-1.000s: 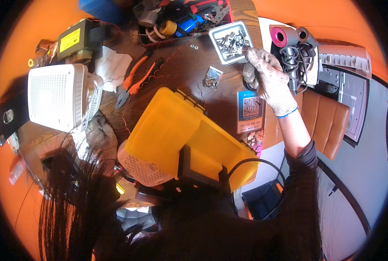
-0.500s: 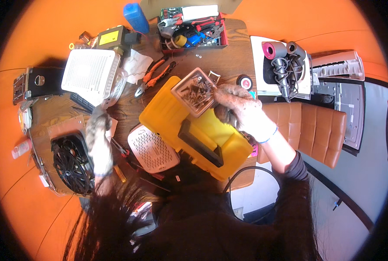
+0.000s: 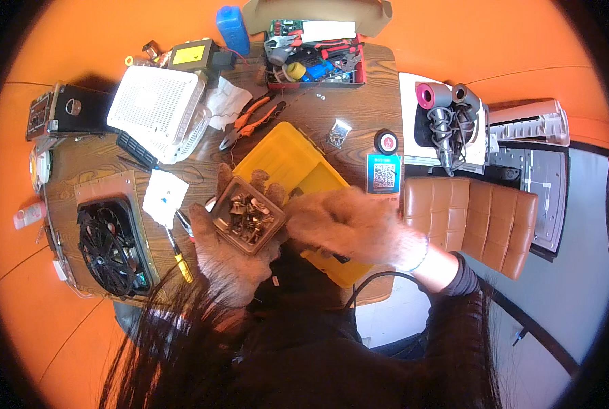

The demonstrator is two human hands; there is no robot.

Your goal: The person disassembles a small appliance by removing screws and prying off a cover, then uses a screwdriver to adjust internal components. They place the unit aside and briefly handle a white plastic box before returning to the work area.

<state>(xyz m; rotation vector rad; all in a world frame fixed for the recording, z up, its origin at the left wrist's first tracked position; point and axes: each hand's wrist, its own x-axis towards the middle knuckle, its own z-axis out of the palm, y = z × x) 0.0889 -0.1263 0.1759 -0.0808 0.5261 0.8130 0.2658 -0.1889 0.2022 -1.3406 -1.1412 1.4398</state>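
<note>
My left hand (image 3: 219,262), in a dirty knit glove, cradles a small square box (image 3: 248,215) of mixed screws and metal bits, fingers wrapped round its far side. My right hand (image 3: 342,225), also gloved and blurred, is at the box's right edge; whether it grips anything is unclear. Behind both hands lies a yellow plastic toolbox part (image 3: 277,150). A small bag of hardware (image 3: 339,133) lies beyond it, near a card with a printed square code (image 3: 383,176).
On the table are orange-handled pliers (image 3: 247,123), a white perforated basket (image 3: 151,109), a black fan unit (image 3: 107,252), a screwdriver (image 3: 182,266) and a tool box (image 3: 315,58). A stand with hair tools (image 3: 441,123) and a brown chair (image 3: 495,225) are rightward.
The screw box has moved down and left from the right side into my left hand, which came up from the left. My right hand has followed it down and left.
</note>
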